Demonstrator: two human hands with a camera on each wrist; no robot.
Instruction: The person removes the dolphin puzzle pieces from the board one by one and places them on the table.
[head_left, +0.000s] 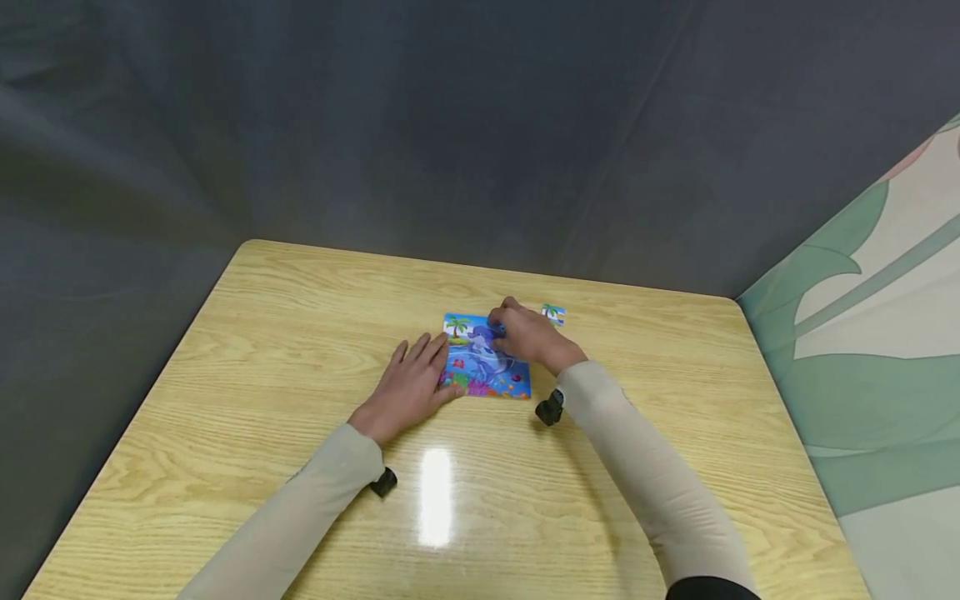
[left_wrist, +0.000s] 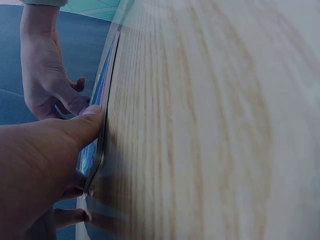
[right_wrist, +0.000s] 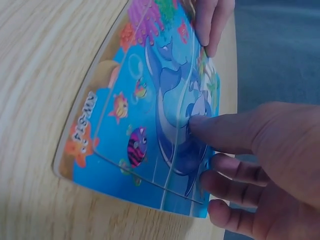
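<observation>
Board point(head_left: 517, 379): an undersea picture with a blue dolphin, a palm tree and coral, lying flat between the two sets of fingers and touched by both hands; curved seams cross the dolphin beside the right thumb.
Left hand point(head_left: 405, 392): fingers extended and slightly apart, tips at the board's left edge; the thumb, spread away from them, rests on the near edge.
Right hand point(head_left: 531, 335): thumb tip on the dolphin, the other fingers bent beside the board's far part (whether they pinch any piece of it, I cannot tell).
Small card point(head_left: 553, 314): printed with a palm tree, on the tabletop just to the right of the right fingers, apart from the board.
Table point(head_left: 300, 375): pale wood grain under all the fingers, with a bright glare nearer the person than the left thumb.
Sleeves point(head_left: 300, 492): beige, ending at the wrists behind the fingers, a black device under each wrist.
Dark cloth point(head_left: 450, 125): beyond the fingertips, past the table's far edge.
Leaf-patterned cloth point(head_left: 862, 358): green and white, well to the right of the right fingers.
</observation>
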